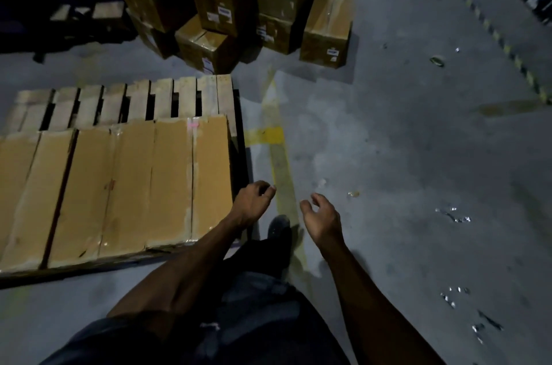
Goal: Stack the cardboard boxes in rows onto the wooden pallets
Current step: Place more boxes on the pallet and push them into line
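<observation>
Two bare hands hang out in front of the person, and both hold nothing. The left hand [253,202] has its fingers loosely curled, just past the right edge of the boxes on the pallet. The right hand [322,219] is near it, fingers loose and a little spread, over the grey concrete floor [418,155].

One row of flat-topped brown cardboard boxes [119,185] sits side by side on the near part of the pale wooden slatted pallet [134,102]. The far slats of the pallet are bare.

More brown cardboard boxes with small white labels [233,3] sit in a messy pile on the floor beyond the pallet. Some lie on top of others, and some are tilted.

A worn yellow painted line [279,155] runs along the floor beside the pallet. The person's dark shoe [279,228] is on the floor between the two hands. Small shiny scraps [452,215] lie on the floor to the right.
</observation>
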